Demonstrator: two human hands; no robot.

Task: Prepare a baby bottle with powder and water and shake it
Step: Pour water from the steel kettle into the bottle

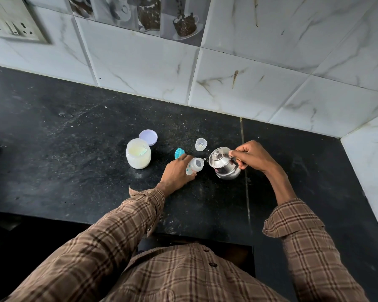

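Note:
A small clear baby bottle (194, 166) stands uncapped on the black counter (74, 138), and my left hand (176, 173) grips its side. My right hand (250, 156) holds the handle of a small steel kettle (223, 163), tilted left with its thin spout at the bottle's mouth. The bottle's teal collar (179, 153) lies just behind my left hand. An open jar of pale powder (138, 153) stands to the left, its lilac lid (148, 137) lying behind it. A small clear cap (200, 144) sits upturned behind the bottle.
A marble-tiled wall (249, 73) runs along the back and the right side. A switch panel (11, 22) is mounted at the top left. The counter's front edge lies close to my checked shirt.

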